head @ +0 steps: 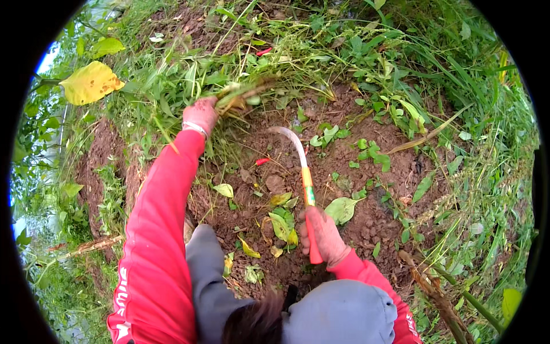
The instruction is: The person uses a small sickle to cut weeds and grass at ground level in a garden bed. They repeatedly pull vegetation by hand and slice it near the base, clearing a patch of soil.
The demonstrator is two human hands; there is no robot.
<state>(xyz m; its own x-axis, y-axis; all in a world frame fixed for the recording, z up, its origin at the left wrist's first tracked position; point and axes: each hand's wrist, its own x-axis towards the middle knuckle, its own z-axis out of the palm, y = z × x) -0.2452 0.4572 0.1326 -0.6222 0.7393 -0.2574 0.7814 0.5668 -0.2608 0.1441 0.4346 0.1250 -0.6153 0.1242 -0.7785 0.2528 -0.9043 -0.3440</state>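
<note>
My right hand (323, 235) is closed around the red handle of a sickle (307, 180), whose curved metal blade points up and bends left over brown soil. Up and to the left, my left hand (201, 115) grips a bunch of pulled weeds (240, 98), blurred by motion, above a heap of cut greenery. Its fingers are partly hidden by the stems. Between the hands, a small red chili pepper (262, 161) lies on the soil near fallen green and yellow leaves (281, 228). Another red pepper (264, 51) rests among the weeds farther up.
Dense grass and weeds (464, 77) stand at the top and right. A yellow leaf (91, 83) hangs from a plant at upper left. Thick brown stalks (438, 292) are at lower right, and a dry stalk (92, 246) lies at left. My knees frame the near soil.
</note>
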